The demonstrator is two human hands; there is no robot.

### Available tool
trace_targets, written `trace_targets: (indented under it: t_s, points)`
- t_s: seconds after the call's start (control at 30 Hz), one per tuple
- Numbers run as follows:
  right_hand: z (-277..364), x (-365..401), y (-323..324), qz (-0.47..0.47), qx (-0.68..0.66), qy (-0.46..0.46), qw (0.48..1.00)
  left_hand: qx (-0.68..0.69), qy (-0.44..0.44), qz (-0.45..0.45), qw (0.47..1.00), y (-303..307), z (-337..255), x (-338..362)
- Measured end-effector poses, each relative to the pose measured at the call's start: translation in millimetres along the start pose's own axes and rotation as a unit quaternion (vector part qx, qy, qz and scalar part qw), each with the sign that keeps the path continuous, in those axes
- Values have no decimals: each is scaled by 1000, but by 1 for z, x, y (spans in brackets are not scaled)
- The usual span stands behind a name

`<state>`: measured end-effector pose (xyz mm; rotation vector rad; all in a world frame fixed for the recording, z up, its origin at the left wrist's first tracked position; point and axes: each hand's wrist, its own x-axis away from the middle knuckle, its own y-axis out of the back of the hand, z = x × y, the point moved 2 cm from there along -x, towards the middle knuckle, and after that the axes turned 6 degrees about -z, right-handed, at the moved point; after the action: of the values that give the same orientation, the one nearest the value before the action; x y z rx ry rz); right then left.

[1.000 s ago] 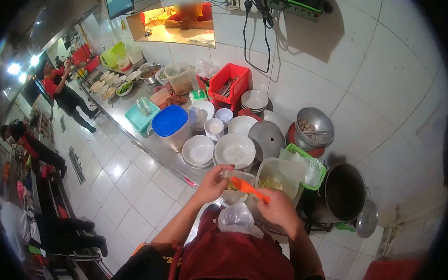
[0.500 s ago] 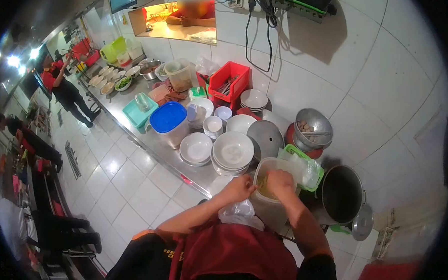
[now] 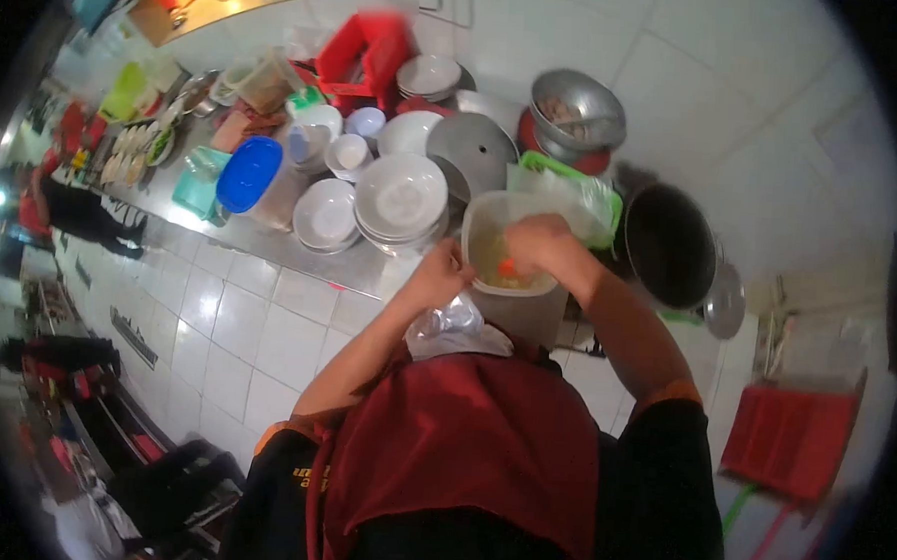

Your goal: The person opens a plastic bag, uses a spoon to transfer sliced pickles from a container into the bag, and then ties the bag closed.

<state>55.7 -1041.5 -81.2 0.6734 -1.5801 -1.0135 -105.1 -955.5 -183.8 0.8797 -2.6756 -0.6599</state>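
Observation:
A translucent square tub [image 3: 481, 221] with yellowish food and something orange [image 3: 507, 268] in it stands at the counter's front edge. My right hand [image 3: 538, 242] reaches down into the tub, its fingertips hidden inside. At the tub's left rim is my left hand [image 3: 443, 275], its fingers closed; what it grips, if anything, is too small to make out. Just below it, a clear plastic bag [image 3: 457, 325] lies against my apron. Stacked white bowls [image 3: 402, 193] and a grey metal lid [image 3: 471, 151] are left of and behind the tub.
Right of the tub are a green basket [image 3: 602, 212] with plastic in it, a large dark pot [image 3: 670, 245] and a metal bowl [image 3: 578, 106]. A blue-lidded container [image 3: 250, 174] and red bin [image 3: 363, 56] stand left. Other people are at far left.
The view has shifted, so the counter sits higher and further left. My right hand is still in the tub, where the orange thing now shows. My left hand remains by the rim.

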Motion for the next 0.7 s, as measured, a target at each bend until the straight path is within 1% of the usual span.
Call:
trace_targets:
  t_s: [0.03, 0.1, 0.2, 0.23, 0.3, 0.37, 0.4, 0.43, 0.5, 0.53, 0.57, 0.6, 0.63, 0.7]
  points:
    - [-2, -3, -7, 8, -13, -9, 1000, 27, -11, -5, 1000, -3, 5, -1]
    - [-3, -7, -19, -116, -31, -75, 990, 36, -9, 9, 999, -6, 7, 2]
    - [6, -6, -33, -117, -29, -91, 989, 72, -21, 8, 997, -11, 3, 12]
    - [4, -8, -44, -116, -28, -94, 988, 91, -8, 17, 996, -10, -1, 14]
    - [10, -11, -67, -106, -65, -56, 991, 115, 1, 14, 993, -12, -4, 15]
    - [12, -6, -66, -62, -76, -80, 992, 78, 43, 24, 996, -7, -3, 12]
    - [8, -6, -63, -82, -83, -78, 990, 79, 38, 0, 996, -4, -1, 8]
    - [4, -7, -63, -102, -93, -72, 988, 78, 37, 5, 996, -5, 2, 6]
    - [-1, -19, -71, -89, -63, -113, 988, 51, 13, -1, 999, -3, 8, 1]
    - [-10, -25, -75, -124, -34, -74, 989, 26, -9, -9, 1000, 0, 8, -2]
    - [-13, -36, -80, -118, -2, -89, 989, -20, -11, 14, 1000, 11, -8, -5]
    - [-13, -38, -71, -110, -11, -95, 989, -64, -6, 42, 997, 17, -22, -2]
    - [-10, -37, -65, -98, -26, -104, 989, -61, -11, 26, 998, 17, -21, -2]
    - [-5, -34, -58, -142, -15, -89, 986, -127, -11, 39, 991, 16, -14, -11]
